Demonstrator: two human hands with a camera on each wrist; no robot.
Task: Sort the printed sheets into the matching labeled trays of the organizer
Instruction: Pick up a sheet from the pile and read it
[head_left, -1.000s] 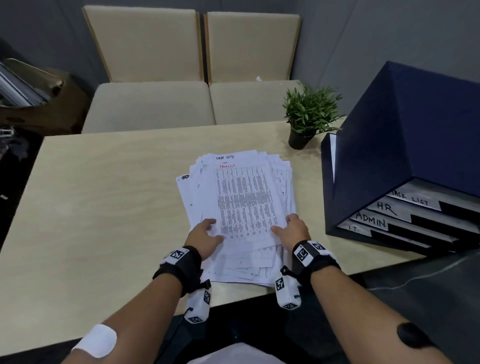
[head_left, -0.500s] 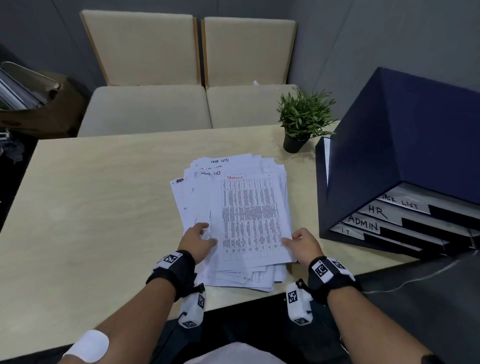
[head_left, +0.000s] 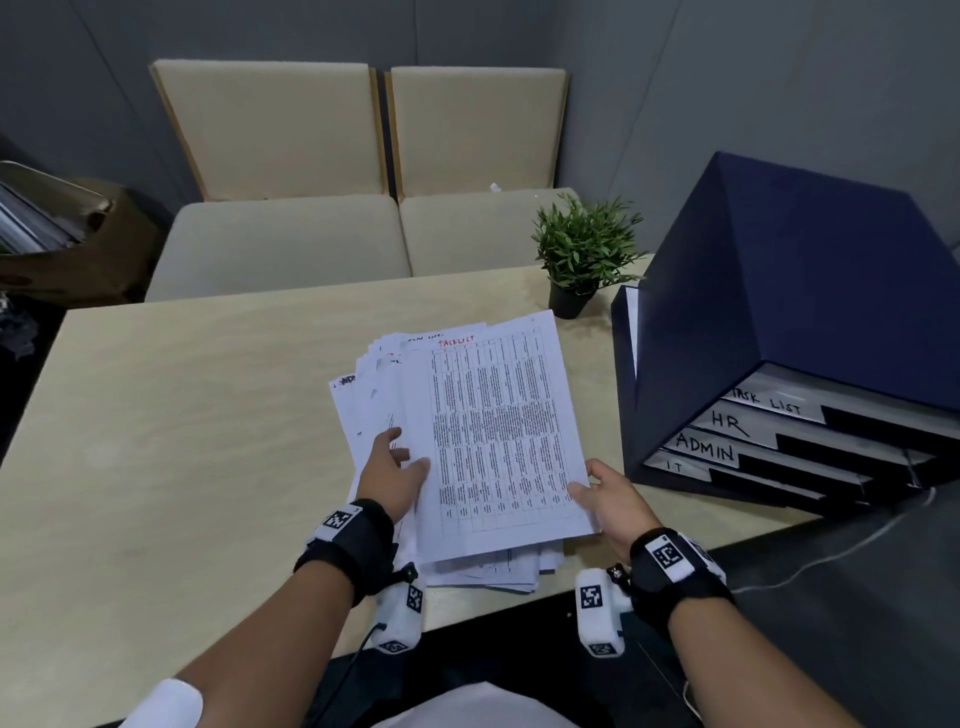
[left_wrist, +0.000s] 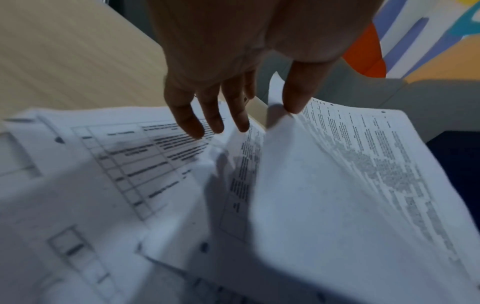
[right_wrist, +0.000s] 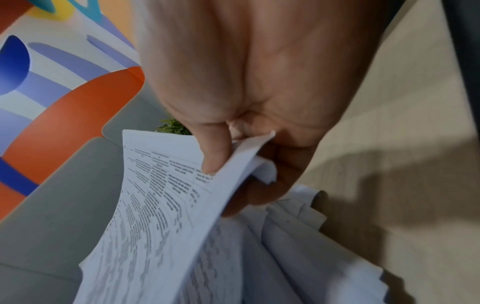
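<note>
A loose pile of printed sheets (head_left: 374, 384) lies on the wooden table (head_left: 182, 415) in front of me. My right hand (head_left: 608, 493) pinches the lower right corner of the top sheet (head_left: 498, 436), headed TASKLIST in red, thumb on top (right_wrist: 215, 156) and fingers beneath; the sheet is raised off the pile. My left hand (head_left: 389, 467) rests on the pile (left_wrist: 103, 185) with straight fingers, its thumb touching the lifted sheet's (left_wrist: 350, 195) left edge. The dark blue organizer (head_left: 779, 291) stands at the right, with trays labelled TASK LIST (head_left: 766, 402), HR (head_left: 727, 422), ADMIN (head_left: 706, 449) and IT (head_left: 674, 467).
A small potted plant (head_left: 582, 254) stands on the table between the pile and the organizer's back corner. Two beige chairs (head_left: 291, 234) sit beyond the far edge. A brown box (head_left: 62, 244) is off to the left. A thin white cable (head_left: 831, 551) runs below the organizer.
The top TASKLIST sheet has slid right and lifted off the pile in my right hand. My left hand stayed on the pile.
</note>
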